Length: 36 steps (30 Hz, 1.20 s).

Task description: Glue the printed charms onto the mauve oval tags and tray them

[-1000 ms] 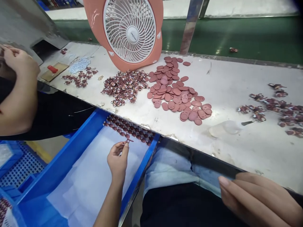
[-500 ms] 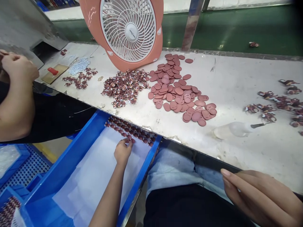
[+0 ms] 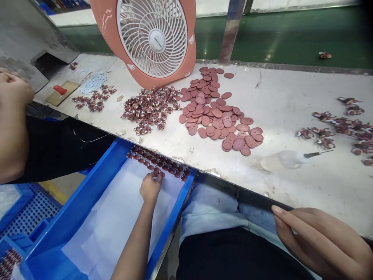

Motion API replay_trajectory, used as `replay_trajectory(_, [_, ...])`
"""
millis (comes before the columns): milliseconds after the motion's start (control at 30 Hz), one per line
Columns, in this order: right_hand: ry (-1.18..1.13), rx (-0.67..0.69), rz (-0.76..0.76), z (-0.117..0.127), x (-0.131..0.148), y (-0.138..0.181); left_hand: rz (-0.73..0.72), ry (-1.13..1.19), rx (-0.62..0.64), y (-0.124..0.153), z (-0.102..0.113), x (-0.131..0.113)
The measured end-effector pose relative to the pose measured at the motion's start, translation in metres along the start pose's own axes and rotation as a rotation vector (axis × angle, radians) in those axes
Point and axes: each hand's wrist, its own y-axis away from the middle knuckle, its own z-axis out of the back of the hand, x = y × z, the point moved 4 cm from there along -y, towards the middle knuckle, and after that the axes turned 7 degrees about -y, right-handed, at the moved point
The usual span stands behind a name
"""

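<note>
My left hand [image 3: 150, 187] reaches into a blue tray [image 3: 96, 182] lined with white paper [image 3: 116, 217]. Its fingertips are pinched on a small dark red piece [image 3: 159, 174] at the near edge of the rows of like pieces [image 3: 157, 161] along the tray's far end. My right hand [image 3: 317, 243] lies at the lower right by the steel table's front edge [image 3: 233, 182], fingers stretched out and holding nothing.
On the table stand a pink fan [image 3: 151, 39], a heap of small patterned pieces [image 3: 150, 109], a spread of red discs [image 3: 217, 114], a clear-handled pointed tool [image 3: 294, 157] and scattered pieces [image 3: 344, 128] at right. A co-worker's hand [image 3: 11, 89] and arm are at far left.
My left hand has carried the small piece forward from mid-tray down to the rows at the tray's far end. My right hand has stayed put.
</note>
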Motion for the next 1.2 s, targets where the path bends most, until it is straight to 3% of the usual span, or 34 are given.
replay_trajectory(167, [0.026,-0.058,-0.072,0.001,-0.009,0.016,-0.028,0.053,-0.128,0.006,0.013,-0.003])
replay_trajectory(233, [0.037,-0.163,-0.139,0.003,-0.017,0.024,-0.06,0.107,-0.27,0.016,0.028,-0.009])
replay_trajectory(333, [0.019,-0.386,-0.397,0.008,-0.04,0.028,-0.156,0.231,-0.536,0.042,0.059,-0.031])
replay_trajectory(400, [0.007,-0.377,-0.585,0.004,-0.057,0.023,-0.312,0.316,-0.694,0.064,0.081,-0.061])
replay_trajectory(433, [0.012,-0.308,-0.646,-0.001,-0.064,0.017,-0.497,0.374,-0.811,0.078,0.093,-0.083])
replay_trajectory(467, [0.019,-0.216,-0.684,-0.007,-0.07,0.011,-0.683,0.406,-0.851,0.09,0.103,-0.108])
replay_trajectory(533, [0.018,-0.061,-0.695,-0.019,-0.076,-0.001,-0.943,0.388,-0.784,0.106,0.117,-0.16])
replay_trajectory(633, [0.011,0.029,-0.66,-0.027,-0.076,-0.009,-0.971,0.228,-0.586,0.106,0.124,-0.22])
replay_trajectory(700, [0.018,0.053,-0.631,-0.02,-0.077,-0.008,-0.942,0.114,-0.503,0.102,0.123,-0.239])
replay_trajectory(800, [0.032,0.104,-0.608,0.01,-0.099,-0.011,-0.932,0.102,-0.477,0.093,0.117,-0.244])
replay_trajectory(900, [0.107,0.076,-0.682,0.061,-0.161,-0.034,-0.948,0.245,-0.46,0.08,0.111,-0.238])
replay_trajectory(1033, [0.312,-0.001,-0.895,0.121,-0.289,-0.082,-0.928,0.465,-0.354,0.074,0.11,-0.232])
replay_trajectory(1133, [0.406,-0.013,-1.007,0.133,-0.372,-0.107,-0.794,0.623,-0.317,0.082,0.115,-0.225])
replay_trajectory(1200, [0.427,0.003,-1.037,0.129,-0.41,-0.114,-0.733,0.703,-0.336,0.092,0.119,-0.22])
